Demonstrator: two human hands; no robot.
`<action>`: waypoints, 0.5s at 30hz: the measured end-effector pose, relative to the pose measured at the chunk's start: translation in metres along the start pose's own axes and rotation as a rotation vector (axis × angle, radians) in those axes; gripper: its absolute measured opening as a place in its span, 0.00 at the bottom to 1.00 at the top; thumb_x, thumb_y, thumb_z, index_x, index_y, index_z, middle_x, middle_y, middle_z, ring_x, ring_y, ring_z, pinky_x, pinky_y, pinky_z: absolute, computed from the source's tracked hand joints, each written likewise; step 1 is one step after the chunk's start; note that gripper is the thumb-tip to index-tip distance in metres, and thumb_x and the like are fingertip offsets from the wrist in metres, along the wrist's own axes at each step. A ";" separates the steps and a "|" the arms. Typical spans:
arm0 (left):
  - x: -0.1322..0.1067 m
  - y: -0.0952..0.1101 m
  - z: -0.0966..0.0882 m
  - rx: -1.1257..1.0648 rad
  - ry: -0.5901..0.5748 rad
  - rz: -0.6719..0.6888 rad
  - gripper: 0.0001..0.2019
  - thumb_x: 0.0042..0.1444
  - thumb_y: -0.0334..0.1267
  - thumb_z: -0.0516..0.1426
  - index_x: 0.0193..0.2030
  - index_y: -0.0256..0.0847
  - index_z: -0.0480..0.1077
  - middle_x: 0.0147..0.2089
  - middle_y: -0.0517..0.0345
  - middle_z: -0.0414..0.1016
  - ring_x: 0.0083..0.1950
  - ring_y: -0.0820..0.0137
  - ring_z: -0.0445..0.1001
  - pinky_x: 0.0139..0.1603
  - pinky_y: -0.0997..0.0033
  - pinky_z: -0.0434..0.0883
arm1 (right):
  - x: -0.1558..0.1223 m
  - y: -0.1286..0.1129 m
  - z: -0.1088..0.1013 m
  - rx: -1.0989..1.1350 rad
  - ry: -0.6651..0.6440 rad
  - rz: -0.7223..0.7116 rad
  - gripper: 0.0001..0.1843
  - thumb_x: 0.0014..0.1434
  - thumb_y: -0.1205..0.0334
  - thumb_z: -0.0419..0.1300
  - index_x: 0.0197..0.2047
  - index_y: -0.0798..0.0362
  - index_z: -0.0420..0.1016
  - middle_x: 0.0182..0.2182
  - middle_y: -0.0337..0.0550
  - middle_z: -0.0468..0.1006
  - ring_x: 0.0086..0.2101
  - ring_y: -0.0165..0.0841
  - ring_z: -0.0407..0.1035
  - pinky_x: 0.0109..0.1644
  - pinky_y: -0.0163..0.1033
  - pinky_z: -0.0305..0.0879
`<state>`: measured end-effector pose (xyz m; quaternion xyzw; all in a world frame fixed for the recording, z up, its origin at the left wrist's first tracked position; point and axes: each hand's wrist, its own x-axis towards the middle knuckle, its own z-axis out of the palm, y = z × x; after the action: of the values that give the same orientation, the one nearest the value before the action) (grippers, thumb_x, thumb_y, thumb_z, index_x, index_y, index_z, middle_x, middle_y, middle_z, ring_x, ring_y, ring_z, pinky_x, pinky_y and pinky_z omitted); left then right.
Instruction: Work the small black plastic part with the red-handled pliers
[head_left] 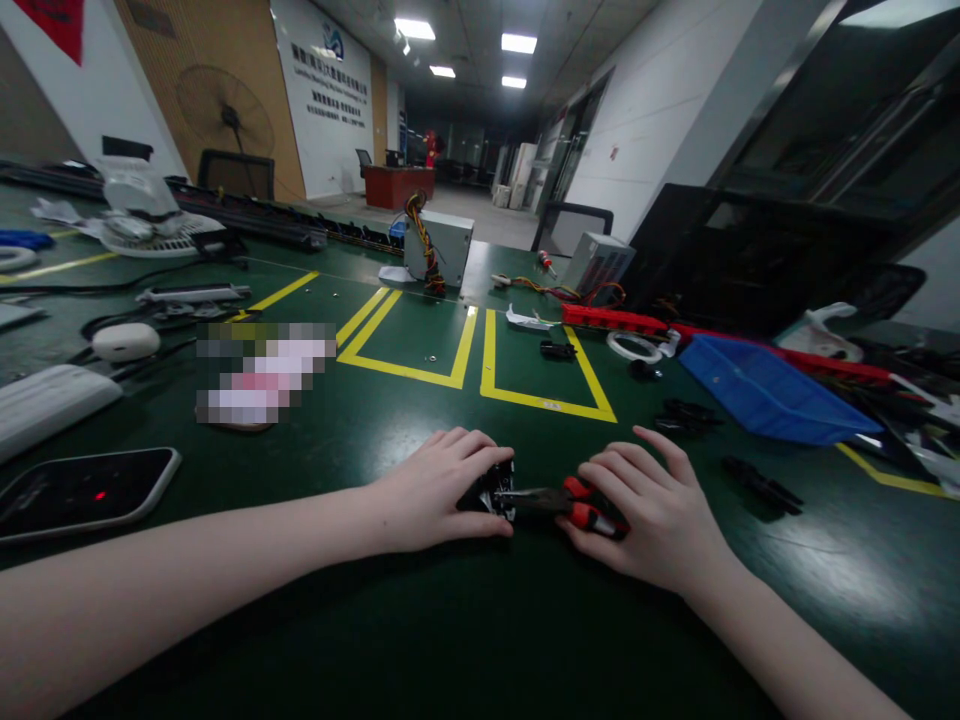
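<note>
At the front middle of the table, my left hand (442, 490) is closed around a small black part (480, 491) with bright metal on its right end. My fingers cover much of this part, so its exact kind is unclear. My right hand (652, 510) grips red-and-black handled pliers (541, 499), its index finger lifted off the handles. The jaws point left and reach the metal end of the black part. Whether they are clamped on it is too small to tell.
A blue bin (772, 390) and loose black parts (761, 487) lie to the right. Yellow tape outlines (405, 375) mark the green table ahead. Behind them stands a grey metal box with wires (446, 250). A black-screened device (90, 490) is at the left.
</note>
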<state>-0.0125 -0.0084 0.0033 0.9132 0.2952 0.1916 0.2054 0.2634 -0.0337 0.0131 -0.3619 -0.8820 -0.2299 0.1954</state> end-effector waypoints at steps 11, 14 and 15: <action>-0.002 -0.003 0.001 -0.102 0.028 -0.065 0.36 0.57 0.55 0.61 0.68 0.43 0.56 0.60 0.47 0.65 0.59 0.54 0.65 0.59 0.51 0.66 | 0.002 -0.003 -0.001 -0.056 0.048 -0.034 0.17 0.58 0.49 0.59 0.37 0.57 0.76 0.32 0.49 0.79 0.35 0.40 0.72 0.57 0.55 0.59; -0.001 -0.006 0.003 -0.127 0.037 -0.068 0.40 0.53 0.54 0.64 0.69 0.43 0.55 0.61 0.45 0.63 0.59 0.54 0.65 0.59 0.50 0.67 | 0.003 -0.001 0.000 -0.001 0.050 -0.051 0.17 0.58 0.50 0.59 0.38 0.57 0.75 0.32 0.49 0.79 0.34 0.39 0.72 0.56 0.54 0.60; -0.001 -0.007 0.003 -0.134 0.039 -0.063 0.41 0.53 0.53 0.65 0.69 0.42 0.55 0.61 0.45 0.63 0.59 0.54 0.65 0.59 0.51 0.67 | 0.003 -0.001 0.001 0.015 0.048 -0.052 0.16 0.58 0.51 0.60 0.38 0.57 0.75 0.32 0.48 0.79 0.34 0.39 0.72 0.56 0.54 0.60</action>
<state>-0.0146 -0.0046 -0.0030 0.8838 0.3141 0.2221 0.2664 0.2608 -0.0318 0.0138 -0.3319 -0.8879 -0.2369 0.2130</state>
